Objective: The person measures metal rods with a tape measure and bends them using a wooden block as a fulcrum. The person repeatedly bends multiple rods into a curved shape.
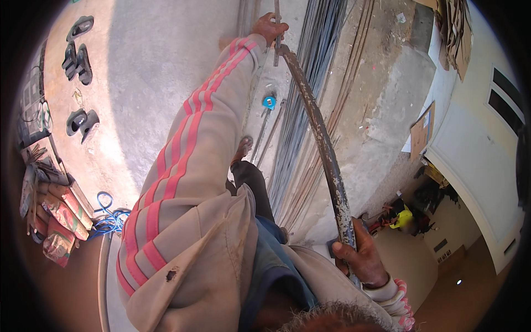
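My left hand (268, 29) reaches far forward, its fingers closed around a thin steel rod (276, 55). In my right hand (362, 255), close to my body, is the near end of a long, slightly bowed metal bar (318, 122) with worn, chipped brown paint. The bar's far end meets the rod just below my left hand; how the two engage is too small to make out. A blue tape measure (269, 102) lies on the floor between my arms. Beside it runs a bundle of long steel rods (301, 94), partly behind the bar.
Several dark sandals (83, 124) lie on the concrete at the left. Filled sacks (63, 207) and a coiled blue hose (110, 216) are at lower left. Cardboard (423, 130) leans by the right wall. Further off at right is a person in a yellow top (402, 217).
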A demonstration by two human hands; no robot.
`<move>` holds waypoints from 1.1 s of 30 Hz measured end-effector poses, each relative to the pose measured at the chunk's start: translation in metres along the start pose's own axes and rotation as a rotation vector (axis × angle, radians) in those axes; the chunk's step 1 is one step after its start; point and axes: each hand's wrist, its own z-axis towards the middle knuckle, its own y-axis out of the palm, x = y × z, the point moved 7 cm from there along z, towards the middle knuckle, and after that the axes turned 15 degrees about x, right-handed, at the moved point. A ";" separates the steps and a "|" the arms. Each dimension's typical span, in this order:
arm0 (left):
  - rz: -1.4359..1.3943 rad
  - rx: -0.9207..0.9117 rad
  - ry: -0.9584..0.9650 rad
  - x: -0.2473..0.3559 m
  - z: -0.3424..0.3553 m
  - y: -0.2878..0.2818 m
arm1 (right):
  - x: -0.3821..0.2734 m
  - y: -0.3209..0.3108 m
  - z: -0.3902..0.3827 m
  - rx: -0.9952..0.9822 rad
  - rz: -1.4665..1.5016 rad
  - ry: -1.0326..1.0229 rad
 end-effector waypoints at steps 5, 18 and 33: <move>0.209 -0.059 0.212 -0.001 -0.005 0.006 | 0.000 -0.002 0.000 0.014 -0.077 -0.027; 0.533 -0.093 0.646 0.016 -0.006 0.003 | 0.021 -0.003 0.018 -0.018 -0.032 -0.167; -0.152 -0.035 0.025 0.036 -0.006 0.014 | 0.084 -0.024 0.069 0.015 -0.025 -0.278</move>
